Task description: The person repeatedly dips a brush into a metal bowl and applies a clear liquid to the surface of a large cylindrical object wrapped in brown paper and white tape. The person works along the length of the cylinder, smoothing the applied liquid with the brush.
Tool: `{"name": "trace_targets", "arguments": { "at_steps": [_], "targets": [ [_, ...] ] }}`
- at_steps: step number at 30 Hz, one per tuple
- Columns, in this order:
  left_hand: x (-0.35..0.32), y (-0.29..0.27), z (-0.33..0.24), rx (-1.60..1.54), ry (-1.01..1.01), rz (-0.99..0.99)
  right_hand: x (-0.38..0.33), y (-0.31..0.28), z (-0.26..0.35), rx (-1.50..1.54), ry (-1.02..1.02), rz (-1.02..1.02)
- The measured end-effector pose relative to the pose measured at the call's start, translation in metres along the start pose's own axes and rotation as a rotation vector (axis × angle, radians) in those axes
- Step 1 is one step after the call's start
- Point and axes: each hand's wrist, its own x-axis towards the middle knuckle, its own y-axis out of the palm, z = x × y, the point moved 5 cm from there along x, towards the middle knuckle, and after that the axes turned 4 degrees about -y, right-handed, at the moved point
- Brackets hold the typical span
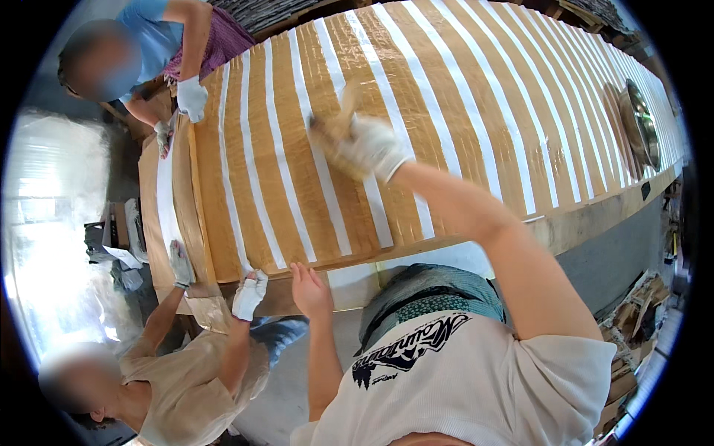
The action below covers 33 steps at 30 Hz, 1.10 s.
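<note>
Two hands belong to the wearer: the right hand [372,145], gloved in white, is closed around one brush-like tool [336,135], blurred, over the middle of the brown sheet [309,197]; whether the tool touches the sheet I cannot tell. The left hand [312,293], bare, holds nothing; its fingers lie fairly straight and close together at the near edge of the sheet. Two co-workers are at the left end, one in blue [158,28] on the far side and one in beige [197,394] on the near side, with four gloved hands [192,99] between them, all at that end of the work. One round metal bowl [645,130] sits on the striped surface at the far right. The white stripes [379,215] number well over a dozen, running across from far edge to near edge and crowding too tightly at the right to count; one more white band [165,182] lies at the left end, near the co-workers' hands. The sheet is glossy and faintly wrinkled, spread over one long table with a pale wooden edge [580,223]. Around it, the floor [286,401] is grey, glaring light [52,245] fills the left side, and a heap of scraps [632,323] lies at the lower right
</note>
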Motion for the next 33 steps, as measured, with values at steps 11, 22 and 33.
{"name": "trace_targets", "arguments": {
  "at_steps": [11, 22, 33],
  "targets": [
    [0.006, 0.002, -0.010, 0.007, -0.103, 0.256, 0.106, -0.106, -0.066, -0.100, 0.088, -0.210],
    [0.025, -0.009, -0.019, 0.108, -0.159, 0.466, 0.208, -0.063, -0.046, -0.025, 0.003, 0.170],
    [0.027, -0.009, -0.023, 0.051, -0.219, 0.502, 0.350, -0.159, -0.207, -0.404, 0.230, -0.346]
  ]
}}
